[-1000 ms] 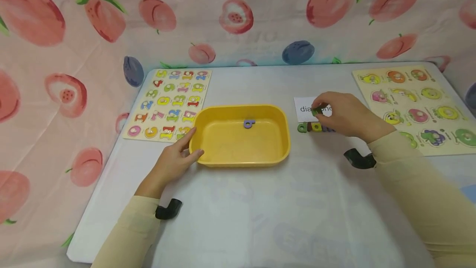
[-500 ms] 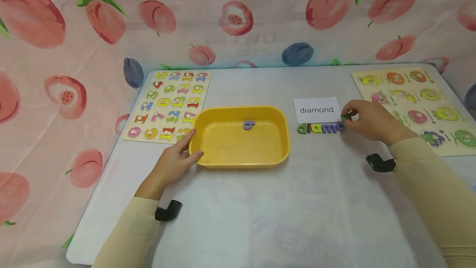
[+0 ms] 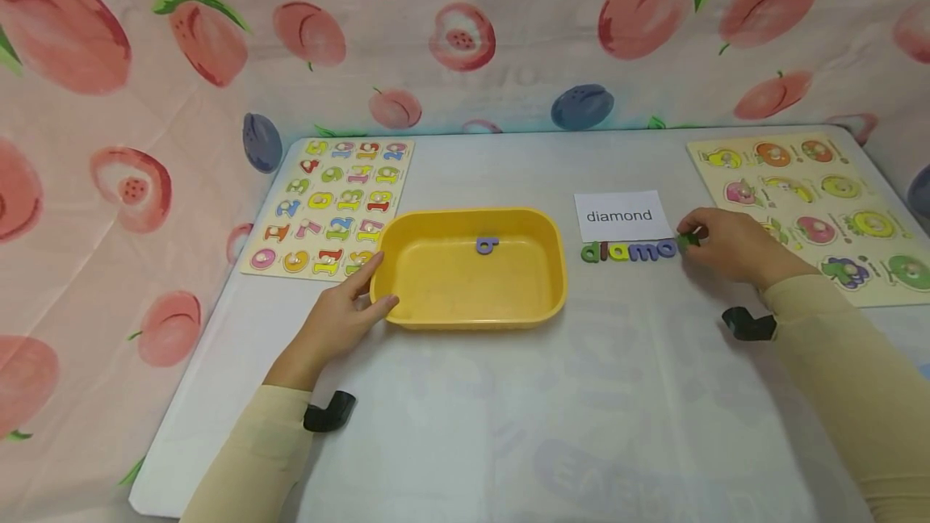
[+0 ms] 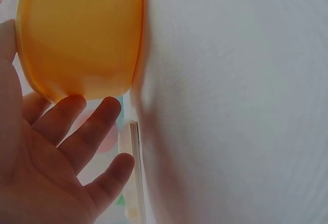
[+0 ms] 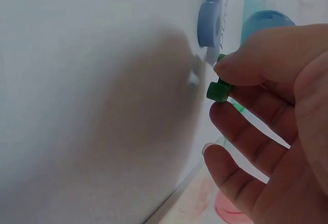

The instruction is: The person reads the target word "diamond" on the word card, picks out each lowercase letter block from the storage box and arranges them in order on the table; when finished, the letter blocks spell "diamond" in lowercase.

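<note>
My right hand (image 3: 737,244) pinches a small green letter (image 5: 219,92) between thumb and fingers, close to the table at the right end of a letter row. That row reads "diamo": a green d (image 3: 591,252), red i, yellow a, purple m and blue-purple o (image 3: 666,249). Above it lies a white card (image 3: 617,204) printed "diamond". The green letter's shape is mostly covered by my fingers. My left hand (image 3: 337,321) holds the left end of the yellow tray (image 3: 465,323), thumb over the rim and fingers along its outer wall. Inside the tray lies one purple letter (image 3: 487,245).
A wooden number puzzle board (image 3: 279,216) lies behind the tray's left end. At the far right, partly behind my right hand, is a fruit puzzle board (image 3: 821,168). A fruit-printed cloth (image 3: 523,39) rises behind the white table (image 3: 450,426).
My right hand has moved right and down from over the card to the end of the row, carrying the green letter. The card and the o came into sight. The left hand stays put.
</note>
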{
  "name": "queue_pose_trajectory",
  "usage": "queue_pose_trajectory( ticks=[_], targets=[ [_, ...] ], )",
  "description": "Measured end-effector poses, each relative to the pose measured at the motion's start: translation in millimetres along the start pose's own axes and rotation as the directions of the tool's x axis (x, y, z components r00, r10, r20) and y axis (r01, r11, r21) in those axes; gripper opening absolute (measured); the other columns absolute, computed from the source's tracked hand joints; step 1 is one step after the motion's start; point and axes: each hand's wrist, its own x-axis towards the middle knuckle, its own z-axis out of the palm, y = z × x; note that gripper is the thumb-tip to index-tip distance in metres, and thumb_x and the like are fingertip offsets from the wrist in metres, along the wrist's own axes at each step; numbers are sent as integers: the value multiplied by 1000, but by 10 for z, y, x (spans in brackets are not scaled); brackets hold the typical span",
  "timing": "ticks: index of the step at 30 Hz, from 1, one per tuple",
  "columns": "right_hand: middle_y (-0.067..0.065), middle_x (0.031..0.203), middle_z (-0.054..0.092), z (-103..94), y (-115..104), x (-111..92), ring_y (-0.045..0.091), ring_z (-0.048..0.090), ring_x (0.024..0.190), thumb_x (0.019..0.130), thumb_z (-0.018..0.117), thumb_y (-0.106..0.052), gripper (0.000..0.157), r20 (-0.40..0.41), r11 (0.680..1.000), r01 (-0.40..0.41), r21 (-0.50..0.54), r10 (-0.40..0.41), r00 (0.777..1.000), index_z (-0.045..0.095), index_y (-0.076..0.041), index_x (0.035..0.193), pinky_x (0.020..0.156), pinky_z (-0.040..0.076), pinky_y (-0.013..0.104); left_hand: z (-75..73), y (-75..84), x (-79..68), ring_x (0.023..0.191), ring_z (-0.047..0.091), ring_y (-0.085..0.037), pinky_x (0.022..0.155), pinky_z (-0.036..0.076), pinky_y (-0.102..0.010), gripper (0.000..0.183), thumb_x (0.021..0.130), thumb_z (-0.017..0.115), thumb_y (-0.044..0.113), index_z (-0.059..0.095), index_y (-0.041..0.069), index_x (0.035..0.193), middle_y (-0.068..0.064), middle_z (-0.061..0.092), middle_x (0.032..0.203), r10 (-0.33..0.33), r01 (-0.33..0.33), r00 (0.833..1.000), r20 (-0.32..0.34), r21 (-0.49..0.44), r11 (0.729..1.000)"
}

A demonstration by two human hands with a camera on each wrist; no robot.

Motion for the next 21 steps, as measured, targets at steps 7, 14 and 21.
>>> queue_pose_trajectory(
  ticks=[7, 14, 21],
  targets=[
    [28, 114, 60, 35, 22, -5, 42, 53, 102, 91, 63, -9, 37, 24, 1000, -16, 15, 15, 1000, 57, 5, 124, 94, 43, 64, -2, 2, -6, 137, 44, -38, 113, 31, -58, 76, 96, 65, 42, 27, 26, 160, -10, 38, 157, -4, 4, 1000, 3, 0, 1000],
    [28, 115, 61, 56, 14, -14, 43, 53, 103, 91, 64, -9, 38, 30, 1000, -11, 17, 11, 999, 57, 5, 126, 95, 43, 65, -3, 3, -7, 138, 43, -37, 113, 31, -57, 77, 96, 65, 43, 27, 26, 160, -10, 38, 158, -3, 3, 1000, 1, -1, 1000],
    [29, 119, 59, 60, 33, -19, 45, 52, 108, 91, 64, -10, 41, 26, 999, -23, 29, 22, 999, 56, 3, 129, 96, 41, 66, -6, 13, -10, 137, 44, -38, 112, 33, -55, 76, 96, 66, 40, 28, 25, 160, -10, 37, 158, 8, -8, 1000, -1, -9, 1000]
  ],
)
